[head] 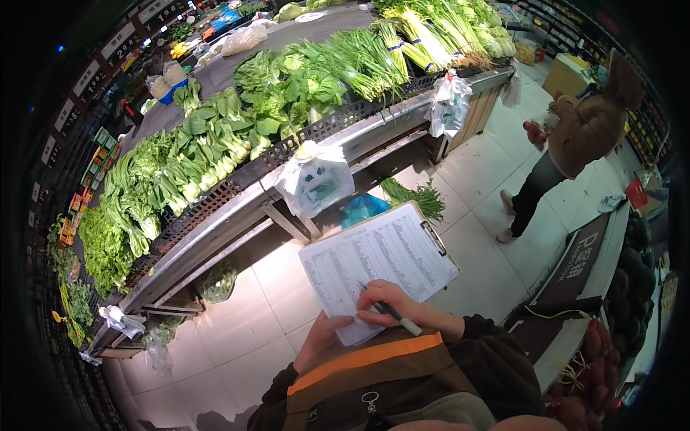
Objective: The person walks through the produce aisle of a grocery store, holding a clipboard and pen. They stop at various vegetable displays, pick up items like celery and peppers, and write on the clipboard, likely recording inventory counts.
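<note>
A clipboard point(452, 259) bearing white printed table sheets point(372, 264) is held in front of my body. My left hand point(322, 336) grips its near left corner, thumb on top of the paper. In my right hand point(389, 303) is a pen point(399, 318) with a dark barrel and pale end, its tip at the sheet. The fingers of that hand rest on the page. A metal clip point(434, 238) holds the sheets along the board's right edge. Small print fills the rows and is too fine to make out.
A vegetable stand point(226, 207) with leafy greens point(215, 140) runs along the left, plastic bags point(315, 180) hanging from its rail. Green stalks point(415, 198) and a blue bag point(364, 209) lie on the floor. At right, a person point(582, 134) stands near a promotion display point(574, 258).
</note>
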